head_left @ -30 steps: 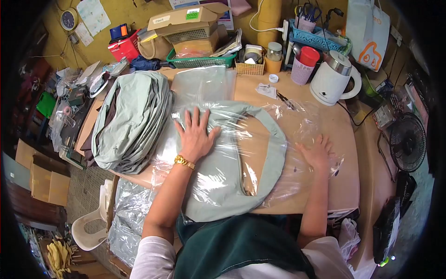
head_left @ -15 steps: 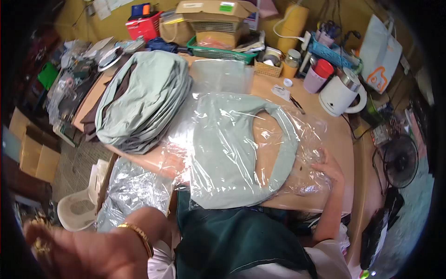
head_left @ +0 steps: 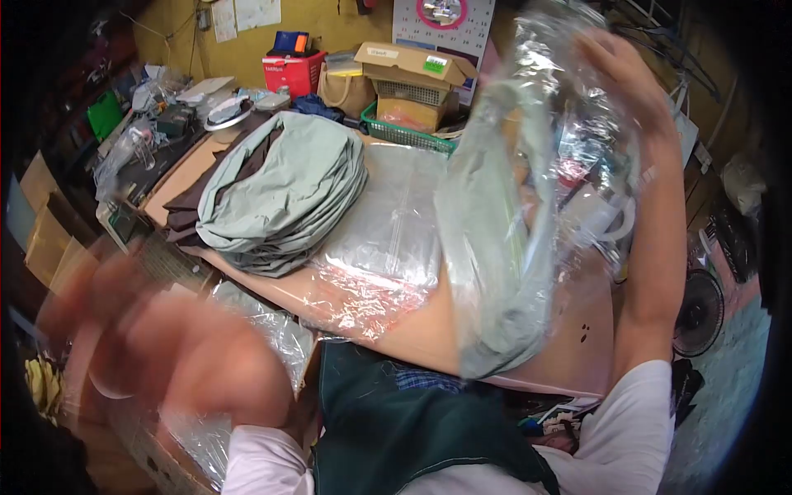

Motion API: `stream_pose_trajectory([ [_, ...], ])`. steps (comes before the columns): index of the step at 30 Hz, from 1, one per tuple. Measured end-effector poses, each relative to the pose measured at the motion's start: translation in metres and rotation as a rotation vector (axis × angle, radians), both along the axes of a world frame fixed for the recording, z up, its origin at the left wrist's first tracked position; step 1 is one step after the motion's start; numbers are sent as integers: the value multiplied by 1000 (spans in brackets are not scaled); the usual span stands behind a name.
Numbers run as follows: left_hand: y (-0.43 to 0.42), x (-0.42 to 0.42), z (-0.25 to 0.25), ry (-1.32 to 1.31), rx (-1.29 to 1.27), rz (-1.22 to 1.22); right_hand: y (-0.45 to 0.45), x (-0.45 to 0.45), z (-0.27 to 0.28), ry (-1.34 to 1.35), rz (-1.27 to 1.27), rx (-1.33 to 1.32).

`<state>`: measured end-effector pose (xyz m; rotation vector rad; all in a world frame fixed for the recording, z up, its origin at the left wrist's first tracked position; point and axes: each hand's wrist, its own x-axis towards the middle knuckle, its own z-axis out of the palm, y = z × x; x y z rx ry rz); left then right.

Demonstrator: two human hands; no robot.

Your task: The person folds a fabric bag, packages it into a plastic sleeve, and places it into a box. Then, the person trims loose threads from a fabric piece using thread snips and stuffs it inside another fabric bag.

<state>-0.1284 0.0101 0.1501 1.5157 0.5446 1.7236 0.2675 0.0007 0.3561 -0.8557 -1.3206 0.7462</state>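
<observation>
A pale green cloth bag with a looped handle hangs in a clear plastic sleeve, lifted off the table. At the upper right, my right hand is closed on the top of the sleeve. The bag's lower end is near the table's front edge. At lower left, my left hand is smeared by motion, so its fingers cannot be read. It is raised over a box of clear plastic. Left of the lifted bag lies a pile of similar pale green cloth bags, with dark brown cloth beside it.
Flat clear plastic sleeves lie mid-table. Behind stand a green basket, a cardboard box and a red box. A white kettle shows through the plastic. A black fan stands at right.
My right hand has lifted the sleeved bag from lying flat on the table to hanging upright at the upper right. My left hand has moved up and right. The camera view has tilted up.
</observation>
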Motion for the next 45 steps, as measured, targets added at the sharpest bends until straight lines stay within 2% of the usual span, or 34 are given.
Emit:
stream_pose_trajectory([
  [3, 49, 45, -56, -77, -339, -68, 43, 5, 15, -104, -132, -2],
  [6, 53, 91, -138, 83, -844, -256, 55, 30, 23, -244, -299, -12],
  [7, 46, 104, -146, -38, -1016, -394, 51, 41, 24, -300, -358, -17],
  [8, 26, 109, -120, -45, -1156, -455, 47, 53, 26, -356, -411, -29],
  [10, 28, 112, -124, -405, -1054, -975, 34, 78, 20, -476, -503, -77],
  [11, 26, 105, -121, -407, -1058, -975, 27, 89, 16, -544, -539, -110],
  [13, 27, 67, -108, -422, -982, -807, 11, 109, 0, -690, -576, -224],
  [15, 32, 8, -103, -292, -777, -419, -2, 125, -25, -839, -565, -391],
  [16, 31, -21, -85, -97, -647, -174, -10, 127, -44, -910, -536, -489],
  [18, 53, -86, -128, 517, -218, 429, -24, 120, -92, -1003, -409, -697],
  [20, 14, -94, -65, 996, -508, 583, -39, 91, -149, -926, -225, -830],
  [21, 25, -112, -83, 969, -120, 783, -48, 64, -169, -826, -154, -842],
  [22, 25, -101, -58, 997, 138, 939, -60, 26, -182, -642, -129, -836],
  [23, 19, -73, -29, 865, 227, 856, -57, 13, -194, -634, 27, -790],
  [24, 13, -42, -9, 828, 266, 632, -53, 2, -205, -619, 184, -747],
  [26, -8, 31, 30, 747, 430, 191, -45, -35, -181, -641, 408, -755],
  [27, -17, 68, 38, 630, 496, 61, -44, -49, -168, -634, 415, -751],
  [29, -16, 108, 48, 773, 681, 119, -40, -65, -146, -552, 570, -681],
  [30, -11, 117, 54, 818, 744, 138, -34, -59, -144, -550, 571, -678],
  [32, 11, 118, 74, 1382, 578, -176, -28, -46, -139, -838, 675, -372],
  [33, 24, 108, 82, 1296, 615, -215, -39, -41, -126, -815, 676, -561],
  [34, 36, 95, 90, 1209, 651, -252, -38, -25, -136, -809, 671, -558],
  [36, 43, 72, 115, 940, 680, -320, -36, 19, -167, -1146, 883, -544],
  [37, 49, 58, 122, 875, 562, -430, -42, 26, -173, -1141, 886, -537],
  [38, 51, 45, 128, 806, 443, -534, -52, 28, -182, -1226, 701, -571],
  [39, 50, 34, 136, 896, 435, -521, -60, 30, -190, -1303, 512, -603],
  [40, 48, 25, 142, 984, 427, -506, -62, 33, -198, -1302, 515, -595],
  [42, 50, 13, 145, 998, 390, -545, -61, 35, -217, -1109, 83, -118],
  [43, 47, 11, 146, 831, 339, -561, -63, 32, -214, -1101, 85, -116],
  [44, 46, 9, 147, 662, 289, -573, -64, 28, -205, -773, 98, -6],
  [45, 50, 6, 143, 601, 259, -590, -63, 31, -205, -605, 102, 40],
])
